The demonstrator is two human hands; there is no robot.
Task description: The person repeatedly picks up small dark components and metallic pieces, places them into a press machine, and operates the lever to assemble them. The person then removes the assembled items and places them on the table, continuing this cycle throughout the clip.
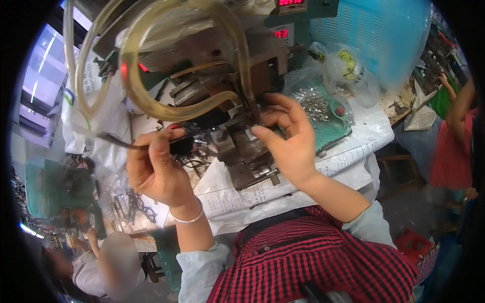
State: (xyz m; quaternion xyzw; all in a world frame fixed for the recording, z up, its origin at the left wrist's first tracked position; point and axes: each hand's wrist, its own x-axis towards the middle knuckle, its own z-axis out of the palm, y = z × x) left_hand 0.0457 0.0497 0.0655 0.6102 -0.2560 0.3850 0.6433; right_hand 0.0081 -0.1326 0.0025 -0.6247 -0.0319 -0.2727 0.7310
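My left hand (160, 169) is closed, thumb against fingers, around a slim, curved dark brown strip (121, 143) that sticks out to the left; its exact kind is unclear. Just beyond those fingertips sits a black part with a red button (174, 126). My right hand (293, 141) reaches over the metal fixture (245, 146) of a bench machine. Its thumb and fingers close in a pinch beside a dark upright rod (254, 108). Whatever lies between them is hidden. A small shiny piece shows in the fixture near the thumb.
A thick yellowish hose (132, 76) loops over the machine. Right of it, a green tray (336, 123) carries many small metal pieces, with clear plastic bags (353, 76) behind. Thin dark pieces (134, 207) lie at left. Other people work at lower left and far right.
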